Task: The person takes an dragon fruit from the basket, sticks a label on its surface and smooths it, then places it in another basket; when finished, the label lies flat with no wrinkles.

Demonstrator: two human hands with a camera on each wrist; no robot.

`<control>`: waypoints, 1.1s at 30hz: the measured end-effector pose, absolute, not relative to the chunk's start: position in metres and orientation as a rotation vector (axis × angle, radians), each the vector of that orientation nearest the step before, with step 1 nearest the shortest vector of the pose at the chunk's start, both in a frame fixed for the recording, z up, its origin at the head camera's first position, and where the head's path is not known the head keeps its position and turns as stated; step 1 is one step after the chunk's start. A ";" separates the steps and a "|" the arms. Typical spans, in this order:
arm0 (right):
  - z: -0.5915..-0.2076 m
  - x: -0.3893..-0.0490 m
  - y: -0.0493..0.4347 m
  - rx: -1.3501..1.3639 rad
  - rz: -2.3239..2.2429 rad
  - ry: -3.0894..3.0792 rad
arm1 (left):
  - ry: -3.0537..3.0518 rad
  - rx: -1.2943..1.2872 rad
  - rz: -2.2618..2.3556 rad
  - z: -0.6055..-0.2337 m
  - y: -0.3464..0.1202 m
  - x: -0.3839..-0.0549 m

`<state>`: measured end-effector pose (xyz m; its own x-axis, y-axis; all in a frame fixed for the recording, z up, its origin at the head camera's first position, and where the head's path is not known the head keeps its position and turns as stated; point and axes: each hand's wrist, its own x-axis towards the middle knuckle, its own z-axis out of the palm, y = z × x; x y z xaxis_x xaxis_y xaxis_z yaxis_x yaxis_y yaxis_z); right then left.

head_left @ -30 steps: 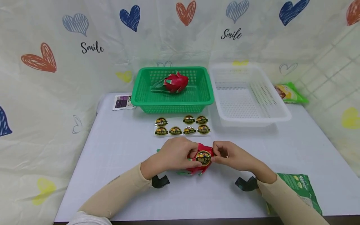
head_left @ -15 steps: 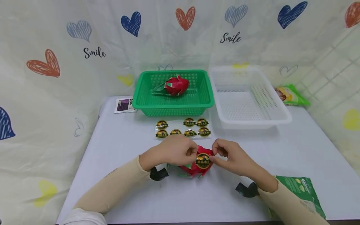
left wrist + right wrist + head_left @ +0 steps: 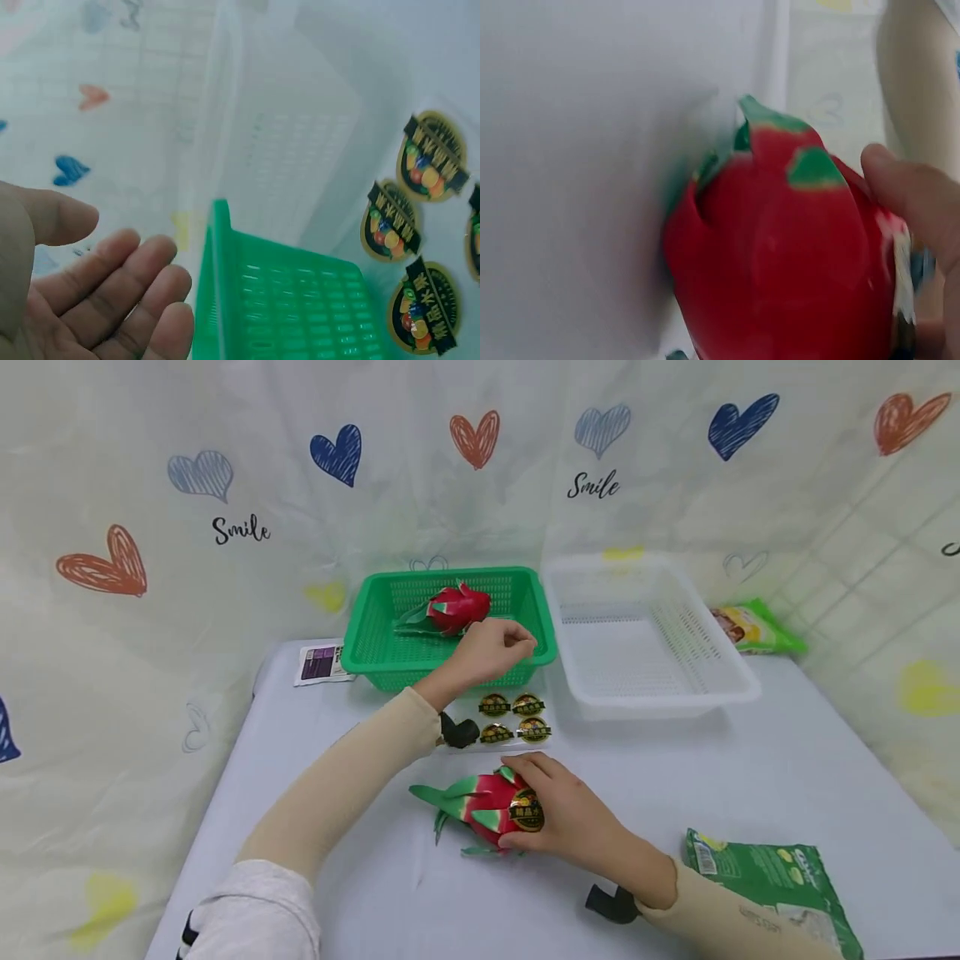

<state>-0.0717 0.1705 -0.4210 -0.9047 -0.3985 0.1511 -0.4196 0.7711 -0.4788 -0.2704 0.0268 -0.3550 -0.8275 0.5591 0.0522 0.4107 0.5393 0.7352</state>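
While the right hand (image 3: 573,814) grips the dragon fruit (image 3: 491,792) on the white table (image 3: 375,893), probably to steady it, the empty left hand (image 3: 489,652) hangs loosely curled near the green basket (image 3: 393,666). The fruit's round label (image 3: 527,811) shows 精品水; similar stickers (image 3: 533,729) lie on a sheet (image 3: 512,718); the backdrop (image 3: 405,502) reads "Smile".

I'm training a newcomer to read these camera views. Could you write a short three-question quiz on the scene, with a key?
1. Multiple choice: what does the right grip hold? A: a green packet; B: the labelled dragon fruit; C: the white basket.
2. True or false: a second dragon fruit lies inside the green basket.
3. Short answer: which grip is nearer the green basket?
Key: 1 B; 2 true; 3 the left grip.
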 end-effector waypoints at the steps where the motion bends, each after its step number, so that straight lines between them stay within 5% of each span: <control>1: -0.422 -0.071 0.168 0.667 0.786 -2.915 | 2.590 0.789 1.163 -0.358 0.030 -0.278; 12: -0.429 -0.062 0.162 0.736 0.889 -2.865 | 2.628 0.530 1.003 -0.392 0.071 -0.314; 23: -0.414 -0.077 0.208 1.071 1.057 -2.744 | 2.649 0.582 0.997 -0.401 0.096 -0.317; 33: -0.382 -0.102 0.260 0.998 0.935 -2.710 | 2.627 0.631 0.964 -0.394 0.091 -0.316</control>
